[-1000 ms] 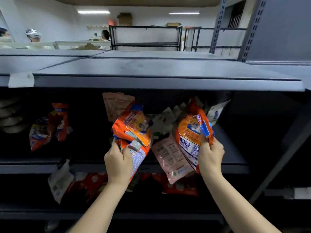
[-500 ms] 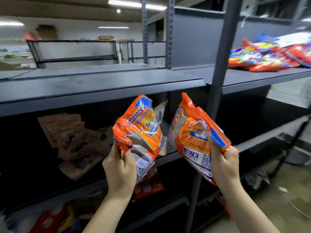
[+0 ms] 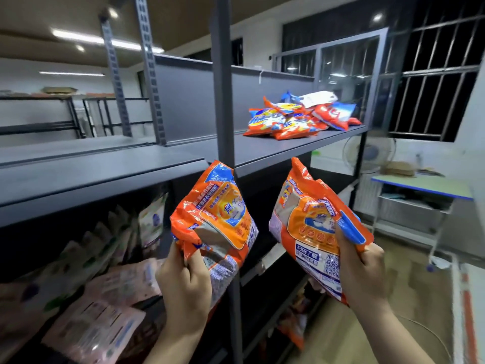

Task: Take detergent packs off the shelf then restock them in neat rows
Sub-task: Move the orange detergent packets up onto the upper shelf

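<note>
The dark shelving [image 3: 105,177] runs across the room, its upper shelf [image 3: 275,149] on the right carrying a loose pile [image 3: 299,119] of orange detergent packs, heaped rather than in rows. Lower down on the left, pale pouches [image 3: 86,298] lean in a jumble. The left hand [image 3: 183,287] grips one pack [image 3: 217,219] by its bottom edge; the right hand [image 3: 364,277] grips another pack [image 3: 312,227]. I'd say the clearing is partway through, and the neat restocking hasn't begun
</note>
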`<state>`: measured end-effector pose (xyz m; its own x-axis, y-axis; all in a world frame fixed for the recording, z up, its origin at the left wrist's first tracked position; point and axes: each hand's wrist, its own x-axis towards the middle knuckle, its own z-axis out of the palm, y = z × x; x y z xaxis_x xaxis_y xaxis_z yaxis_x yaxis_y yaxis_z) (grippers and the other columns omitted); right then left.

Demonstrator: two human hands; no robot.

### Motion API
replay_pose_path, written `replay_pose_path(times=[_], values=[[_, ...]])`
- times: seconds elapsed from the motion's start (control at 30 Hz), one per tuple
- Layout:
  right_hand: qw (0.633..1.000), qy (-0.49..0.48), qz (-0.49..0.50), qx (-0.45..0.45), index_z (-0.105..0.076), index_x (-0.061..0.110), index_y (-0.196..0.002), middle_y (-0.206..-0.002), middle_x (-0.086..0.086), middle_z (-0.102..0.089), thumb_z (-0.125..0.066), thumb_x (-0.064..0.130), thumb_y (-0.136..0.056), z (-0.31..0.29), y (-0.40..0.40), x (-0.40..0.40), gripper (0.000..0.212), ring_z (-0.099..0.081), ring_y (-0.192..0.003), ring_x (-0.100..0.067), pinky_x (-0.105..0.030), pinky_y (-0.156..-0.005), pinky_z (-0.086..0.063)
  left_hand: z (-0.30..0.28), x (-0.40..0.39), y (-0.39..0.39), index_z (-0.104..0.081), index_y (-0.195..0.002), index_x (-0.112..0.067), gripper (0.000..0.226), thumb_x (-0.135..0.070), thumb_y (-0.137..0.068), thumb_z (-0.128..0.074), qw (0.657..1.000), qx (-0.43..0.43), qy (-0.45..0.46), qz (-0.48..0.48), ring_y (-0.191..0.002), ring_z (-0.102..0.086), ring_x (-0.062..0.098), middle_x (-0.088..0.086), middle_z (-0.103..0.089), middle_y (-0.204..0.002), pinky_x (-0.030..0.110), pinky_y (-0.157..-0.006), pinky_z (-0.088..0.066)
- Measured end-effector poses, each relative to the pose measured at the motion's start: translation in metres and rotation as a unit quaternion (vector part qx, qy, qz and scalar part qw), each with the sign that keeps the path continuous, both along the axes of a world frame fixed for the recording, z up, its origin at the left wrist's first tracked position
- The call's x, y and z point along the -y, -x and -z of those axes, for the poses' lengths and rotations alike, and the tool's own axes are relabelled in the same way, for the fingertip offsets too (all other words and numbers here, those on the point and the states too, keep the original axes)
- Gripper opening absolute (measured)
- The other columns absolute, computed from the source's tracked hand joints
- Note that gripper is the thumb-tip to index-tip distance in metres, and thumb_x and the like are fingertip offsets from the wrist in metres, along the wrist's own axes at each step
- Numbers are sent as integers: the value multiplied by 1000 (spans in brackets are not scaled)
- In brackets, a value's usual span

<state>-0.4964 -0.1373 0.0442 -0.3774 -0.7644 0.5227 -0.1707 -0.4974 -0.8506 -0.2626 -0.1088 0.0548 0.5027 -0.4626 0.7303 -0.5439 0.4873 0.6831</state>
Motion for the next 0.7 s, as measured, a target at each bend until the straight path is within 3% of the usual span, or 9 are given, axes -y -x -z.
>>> replay_pose_path(times=[0.07, 0.2, 0.33, 0.43, 0.53, 0.57, 0.6, 0.7], values=[[999, 6, 31, -7, -52, -13, -77, -70, -38, -53, -51, 70, -72, -3, 28, 17, 83, -50, -52, -46, -33, -55, -37, -6, 20, 27, -54, -71, -5, 39, -35, -85, -34, 1000, -1, 10, -3, -50, -45, -2, -10, -40, -48, 13, -48, -29], [1000, 27, 15, 2, -51, -11, -77, -71, -36, -53, -50, 85, -66, -13, 83, 64, 97, -48, -58, -19, -34, -59, -38, -16, 72, 81, -58, -73, -1, 43, -35, -86, -35, 1000, -16, 23, -3, -53, -47, -6, -13, -43, -52, 13, -51, -30], [999, 46, -5, -10, -47, -6, -66, -58, -30, -49, -51, 76, -74, -30, 136, 112, 83, -44, -52, -19, -32, -49, -34, -34, 125, 137, -58, -73, -1, 42, -33, -86, -35, 999, -20, 45, -11, -54, -49, -6, -15, -44, -53, 7, -52, -31], [998, 68, -7, -12, -51, -3, -66, -51, -17, -52, -51, 68, -75, -46, 170, 147, 71, -45, -48, -18, -26, -45, -33, -50, 164, 171, -57, -71, -1, 40, -30, -89, -37, 998, -24, 58, -29, -53, -49, -3, -14, -42, -52, 13, -50, -28], [996, 78, -21, -30, -56, -6, -75, -64, -29, -58, -51, 73, -76, -59, 198, 183, 79, -54, -48, -40, -45, -45, -40, -70, 201, 195, -57, -71, 5, 34, -17, -93, -42, 995, -21, 67, -71, -46, -45, 12, 4, -48, -50, 20, -51, -22], [996, 84, -20, -31, -56, -6, -76, -67, -31, -58, -51, 74, -76, -64, 207, 195, 80, -54, -51, -44, -48, -46, -41, -78, 211, 202, -57, -73, 7, 33, -15, -93, -42, 994, -18, 71, -86, -48, -47, 24, 14, -53, -54, 23, -54, -21], [996, 86, -19, -28, -56, -6, -75, -67, -32, -58, -51, 75, -76, -68, 214, 207, 81, -54, -51, -41, -47, -47, -41, -87, 222, 208, -58, -76, 7, 33, -16, -93, -41, 992, -16, 76, -100, -55, -48, 37, 22, -57, -61, 24, -56, -20], [995, 96, -11, -7, -56, -7, -72, -66, -30, -58, -51, 74, -76, -79, 234, 242, 81, -51, -56, -21, -33, -53, -38, -113, 251, 224, -61, -86, 6, 37, -22, -92, -38, 985, -22, 95, -141, -74, -54, 48, 30, -65, -81, 27, -59, -17]])
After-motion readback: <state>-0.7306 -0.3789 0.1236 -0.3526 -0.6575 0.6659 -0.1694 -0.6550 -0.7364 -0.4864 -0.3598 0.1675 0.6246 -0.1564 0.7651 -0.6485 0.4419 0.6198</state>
